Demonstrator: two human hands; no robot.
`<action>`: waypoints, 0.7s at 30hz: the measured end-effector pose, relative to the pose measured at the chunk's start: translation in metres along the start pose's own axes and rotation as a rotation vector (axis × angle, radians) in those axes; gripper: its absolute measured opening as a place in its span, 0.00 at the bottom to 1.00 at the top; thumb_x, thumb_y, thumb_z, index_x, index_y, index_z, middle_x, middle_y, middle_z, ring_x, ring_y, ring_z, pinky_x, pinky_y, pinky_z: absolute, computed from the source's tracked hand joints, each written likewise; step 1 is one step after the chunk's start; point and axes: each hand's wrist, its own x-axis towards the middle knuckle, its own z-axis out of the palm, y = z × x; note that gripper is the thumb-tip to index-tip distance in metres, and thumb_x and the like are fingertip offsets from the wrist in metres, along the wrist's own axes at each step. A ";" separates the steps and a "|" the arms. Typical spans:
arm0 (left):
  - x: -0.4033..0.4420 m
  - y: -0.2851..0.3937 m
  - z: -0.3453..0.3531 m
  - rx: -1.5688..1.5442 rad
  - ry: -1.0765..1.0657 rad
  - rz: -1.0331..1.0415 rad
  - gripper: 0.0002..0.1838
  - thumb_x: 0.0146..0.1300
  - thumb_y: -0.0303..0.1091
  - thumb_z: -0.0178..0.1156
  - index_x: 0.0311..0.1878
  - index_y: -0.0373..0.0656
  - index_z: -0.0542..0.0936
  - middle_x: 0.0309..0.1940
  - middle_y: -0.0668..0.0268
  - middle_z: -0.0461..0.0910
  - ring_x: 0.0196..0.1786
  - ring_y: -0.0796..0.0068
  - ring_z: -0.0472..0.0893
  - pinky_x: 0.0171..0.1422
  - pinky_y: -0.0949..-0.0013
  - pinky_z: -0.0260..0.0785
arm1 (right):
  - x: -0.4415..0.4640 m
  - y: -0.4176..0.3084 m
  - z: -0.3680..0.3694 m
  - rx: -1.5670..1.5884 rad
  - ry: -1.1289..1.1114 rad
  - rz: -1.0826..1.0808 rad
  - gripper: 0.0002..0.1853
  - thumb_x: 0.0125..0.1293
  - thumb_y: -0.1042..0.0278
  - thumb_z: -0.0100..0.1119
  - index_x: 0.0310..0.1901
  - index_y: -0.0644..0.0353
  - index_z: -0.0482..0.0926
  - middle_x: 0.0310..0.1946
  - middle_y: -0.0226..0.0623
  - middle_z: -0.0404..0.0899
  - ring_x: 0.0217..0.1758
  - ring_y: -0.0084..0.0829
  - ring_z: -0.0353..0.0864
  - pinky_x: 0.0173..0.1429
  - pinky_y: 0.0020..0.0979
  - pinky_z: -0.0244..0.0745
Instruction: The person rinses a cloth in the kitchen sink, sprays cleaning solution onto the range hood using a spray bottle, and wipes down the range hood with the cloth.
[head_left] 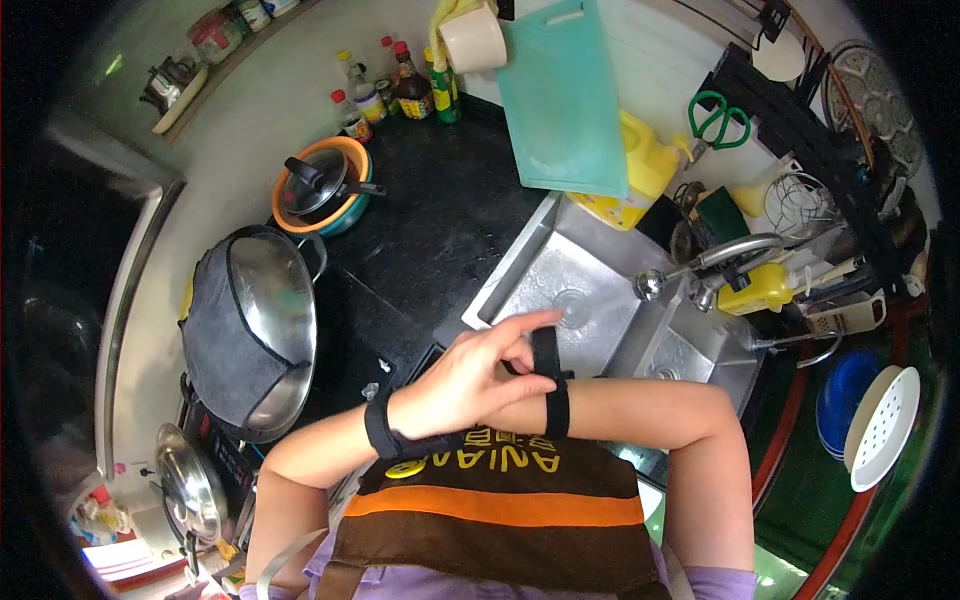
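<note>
My left hand (pixel 455 372) reaches across my body and pinches the loose end of a black strap (pixel 545 352) between thumb and fingers. This strap goes round my right wrist (pixel 530 412), and its free end stands up from the wrist. Another black wristband (pixel 380 425) sits on my left wrist. My right forearm (pixel 645 410) lies across in front of my apron (pixel 490 505); my right hand is hidden beneath the left one, so its fingers cannot be seen. Just beyond both hands is the steel sink (pixel 530 270).
A large wok (pixel 275 330) partly covered by a grey cloth stands left, near a lidded pan (pixel 190 485). Stacked bowls (pixel 362 160) with a glass lid, sauce bottles (pixel 410 85) and a green cutting board (pixel 560 110) stand behind. A faucet (pixel 735 250) and plates (pixel 885 425) are right.
</note>
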 end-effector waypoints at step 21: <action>0.000 -0.055 0.046 -0.992 -0.311 0.181 0.09 0.62 0.30 0.56 0.31 0.32 0.76 0.27 0.71 0.76 0.34 0.84 0.71 0.36 0.74 0.66 | -0.047 0.000 -0.219 0.727 -0.301 -0.762 0.15 0.57 0.71 0.61 0.45 0.66 0.77 0.39 0.49 0.79 0.44 0.47 0.79 0.51 0.39 0.72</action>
